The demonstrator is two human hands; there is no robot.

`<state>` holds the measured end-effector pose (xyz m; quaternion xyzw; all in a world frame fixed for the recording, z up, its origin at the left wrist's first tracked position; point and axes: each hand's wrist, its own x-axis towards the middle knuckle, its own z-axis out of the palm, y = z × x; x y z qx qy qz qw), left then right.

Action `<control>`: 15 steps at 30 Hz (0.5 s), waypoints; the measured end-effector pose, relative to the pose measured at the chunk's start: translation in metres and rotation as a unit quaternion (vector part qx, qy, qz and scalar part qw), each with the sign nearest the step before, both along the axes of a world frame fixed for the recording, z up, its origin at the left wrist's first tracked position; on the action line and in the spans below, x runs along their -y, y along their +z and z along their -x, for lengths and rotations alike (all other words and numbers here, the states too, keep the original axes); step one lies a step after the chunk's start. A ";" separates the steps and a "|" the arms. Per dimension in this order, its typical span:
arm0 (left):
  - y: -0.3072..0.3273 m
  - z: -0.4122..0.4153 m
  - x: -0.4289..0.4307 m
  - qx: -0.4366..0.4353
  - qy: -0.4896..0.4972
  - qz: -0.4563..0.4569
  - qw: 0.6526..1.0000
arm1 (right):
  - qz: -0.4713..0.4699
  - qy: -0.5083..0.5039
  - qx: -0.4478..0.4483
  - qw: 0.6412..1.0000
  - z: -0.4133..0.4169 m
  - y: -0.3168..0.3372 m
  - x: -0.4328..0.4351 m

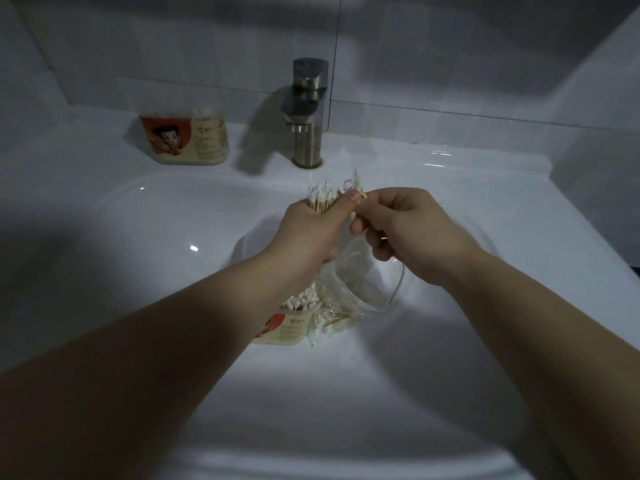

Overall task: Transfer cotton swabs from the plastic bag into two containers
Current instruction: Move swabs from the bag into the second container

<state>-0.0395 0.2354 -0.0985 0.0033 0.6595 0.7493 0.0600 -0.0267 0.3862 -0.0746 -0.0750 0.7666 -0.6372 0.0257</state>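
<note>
My left hand [310,233] grips a bundle of cotton swabs [322,199] with wooden sticks, white tips pointing up, above the sink. My right hand [405,230] is beside it, its fingers pinching a few swabs [356,183] at the bundle's right edge. Below my hands, in the basin, stands an open container [287,327] with a red and cream label, filled with swabs. The clear plastic bag [349,289] lies against it, with more swabs inside. A second labelled container [185,135] stands on the ledge at the back left, left of the tap.
A metal tap [306,112] rises at the back centre of the white sink [138,237]. Tiled walls close in behind and on the right. The light is dim, and my forearms cover the front of the basin.
</note>
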 end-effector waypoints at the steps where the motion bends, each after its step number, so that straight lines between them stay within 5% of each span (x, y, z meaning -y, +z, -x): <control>1: 0.000 0.000 0.001 -0.001 0.006 0.004 1.000 | 0.002 -0.001 0.005 1.000 0.000 0.000 0.001; 11: 0.003 0.014 0.007 0.029 0.112 -0.057 0.992 | -0.039 -0.036 0.026 0.998 0.001 0.001 0.000; 15: 0.004 0.014 0.013 0.028 0.061 -0.015 0.998 | -0.054 -0.041 0.026 0.997 0.000 0.001 0.000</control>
